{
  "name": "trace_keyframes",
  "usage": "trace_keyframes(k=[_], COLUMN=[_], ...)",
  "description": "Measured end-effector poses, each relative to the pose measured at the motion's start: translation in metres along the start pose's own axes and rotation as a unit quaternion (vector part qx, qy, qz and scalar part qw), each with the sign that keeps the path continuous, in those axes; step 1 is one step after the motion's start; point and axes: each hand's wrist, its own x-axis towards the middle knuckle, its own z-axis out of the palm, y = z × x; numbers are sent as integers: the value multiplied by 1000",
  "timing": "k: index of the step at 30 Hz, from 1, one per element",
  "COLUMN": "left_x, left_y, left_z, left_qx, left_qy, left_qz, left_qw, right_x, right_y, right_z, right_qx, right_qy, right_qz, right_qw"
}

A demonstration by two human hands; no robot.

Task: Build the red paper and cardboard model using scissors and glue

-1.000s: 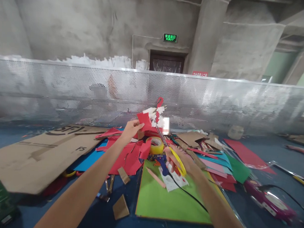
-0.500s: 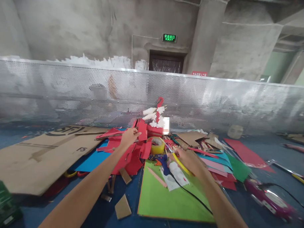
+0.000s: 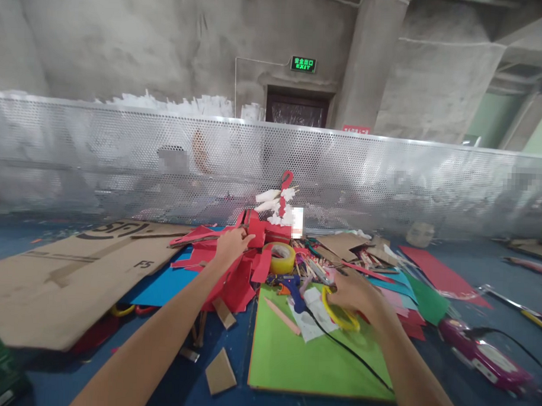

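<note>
A blue worktop (image 3: 461, 352) spreads beneath the clutter, with a perforated metal screen (image 3: 365, 176) along its far side. Beyond are a bare grey wall (image 3: 147, 45), a dark doorway (image 3: 296, 109) and a lit green exit sign (image 3: 303, 64). A large cardboard sheet (image 3: 95, 268) lies on the left; a green board (image 3: 318, 364) lies in front, carrying a white sheet (image 3: 314, 317) and a pale pink strip (image 3: 282, 316). A magenta device (image 3: 483, 358) sits at the right.

Pixelation hides part of the white card (image 3: 297, 222) behind the tape roll (image 3: 281, 258). The green object (image 3: 1, 365) at lower left is cut off by the frame, and the right hand (image 3: 354, 295) is blurred and covers part of the scissors (image 3: 342, 315). The left fingers hide one side of the red piece they touch.

That red piece (image 3: 256, 231) is flat-faced and bright, just left of the tape roll, among other red scraps. The left hand (image 3: 233, 244) has a narrow grip, holding it at its edge. The right grip holds the scissors by their yellow handles, above the green board, with grey blades angled towards the pile. Behind the red piece, white petal-like shapes (image 3: 280, 206) surround an upright red hook (image 3: 286, 180)
</note>
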Motion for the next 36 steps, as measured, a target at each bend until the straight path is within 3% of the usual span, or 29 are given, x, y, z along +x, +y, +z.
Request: trace_keyframes(k=[4, 9, 12, 13, 15, 17, 21, 28, 31, 33, 36], left_x=[0, -1, -1, -2, -2, -2, -2, 6, 13, 17, 17], left_y=[1, 3, 5, 6, 8, 8, 6, -5, -26, -44, -66], left_z=[2, 2, -2, -4, -7, -9, -9, -20, -34, -38, -32], left_qx=[-7, -39, -36, -30, -18, -6, 3, -5, -28, -69, 14], left_qy=[-2, -15, -27, -32, -38, -43, -52, -49, -19, 26, -3], left_qz=[-7, -19, -26, -28, -29, -27, -23, 25, 60, 127, 156], left_qw=[1000, 999, 999, 999, 999, 999, 998, 998, 998, 989, 988], right_x=[-7, 10, 43, 58, 89, 117, 151, 169, 175, 177, 177], right_y=[-4, -14, -45, -59, -89, -116, -149, -161, -160, -159, -158], right_z=[0, -9, -28, -35, -42, -44, -36, -26, -24, -23, -22], right_qx=[-26, 29, 111, 132, 248, 299, 310, 330, 343, 351, 361], right_qy=[-16, 107, 164, 153, 140, 185, 215, 259, 260, 260, 256], right_qz=[-7, -47, -148, -174, -241, -259, -274, -289, -289, -292, -295], right_qw=[1000, 993, 969, 964, 928, 900, 884, 860, 855, 851, 847])
